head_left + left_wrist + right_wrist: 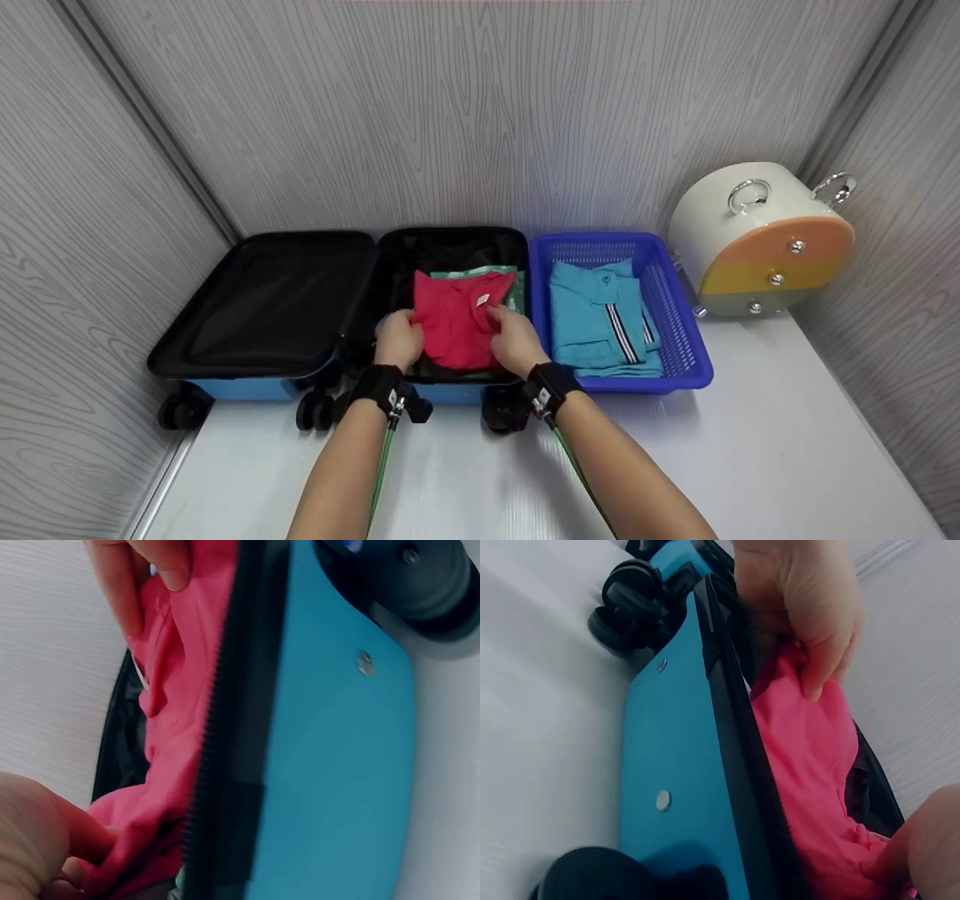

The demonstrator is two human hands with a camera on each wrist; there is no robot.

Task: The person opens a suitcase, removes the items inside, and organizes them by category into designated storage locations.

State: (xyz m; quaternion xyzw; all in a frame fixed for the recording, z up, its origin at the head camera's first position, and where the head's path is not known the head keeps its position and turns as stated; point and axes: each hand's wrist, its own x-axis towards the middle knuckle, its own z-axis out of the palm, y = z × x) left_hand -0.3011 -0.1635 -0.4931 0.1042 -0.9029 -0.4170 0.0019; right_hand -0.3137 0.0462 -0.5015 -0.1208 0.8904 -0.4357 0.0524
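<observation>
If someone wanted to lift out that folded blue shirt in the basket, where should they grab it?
Probably by its two long side edges, coming straight down from above. The blue shirt lies flat and folded in the blue basket, whose walls block a sideways approach. Sliding fingers under both sides should keep the fold together; pinching the collar alone would likely let it unfold.

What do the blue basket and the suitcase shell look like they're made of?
The basket looks like moulded plastic: glossy blue, with perforated mesh walls. The suitcase shell appears to be hard plastic, smooth matte blue with metal rivets, with black, probably fabric, lining inside.
</observation>
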